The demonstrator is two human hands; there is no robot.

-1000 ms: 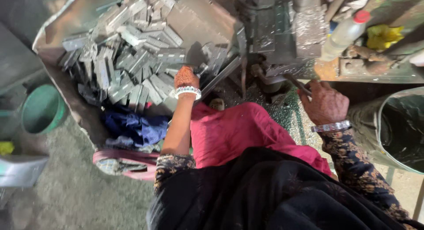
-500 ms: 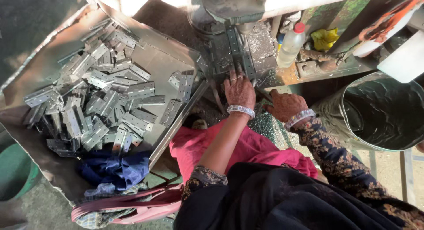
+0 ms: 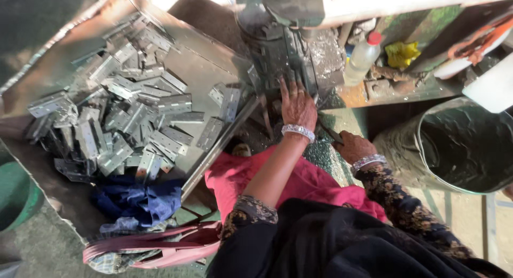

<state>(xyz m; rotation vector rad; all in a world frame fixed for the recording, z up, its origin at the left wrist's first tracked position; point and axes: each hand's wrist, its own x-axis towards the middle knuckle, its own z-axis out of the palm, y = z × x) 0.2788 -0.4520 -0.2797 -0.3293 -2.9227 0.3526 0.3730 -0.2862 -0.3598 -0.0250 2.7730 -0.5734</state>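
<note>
1. Since the earlier frame, the left hand (image 3: 297,103) has been carried from the tray's edge up onto the bed of the grey machine (image 3: 283,48), and the right hand (image 3: 352,146) has been drawn in just beside it.
2. The left hand is seen laid flat, fingers spread and pointing at the machine's column; it presses down on the metal bed. Whether a hinge lies under the palm cannot be told.
3. The right hand is seen curled, knuckles up, near a thin dark rod or lever (image 3: 330,134); whether the rod is actually gripped cannot be told.
4. The hinges (image 3: 128,118) are heaped in the metal tray (image 3: 203,64) to the left, with two or three lying apart at the tray's near corner, close to the machine.
5. For the work under the machine to be done well, the piece should be seated square against the bed and the fingertips kept clear of the tool's path.
6. A plastic bottle (image 3: 362,56) with a red cap stands behind the machine, and a dark bucket (image 3: 459,142) stands at the right.
</note>
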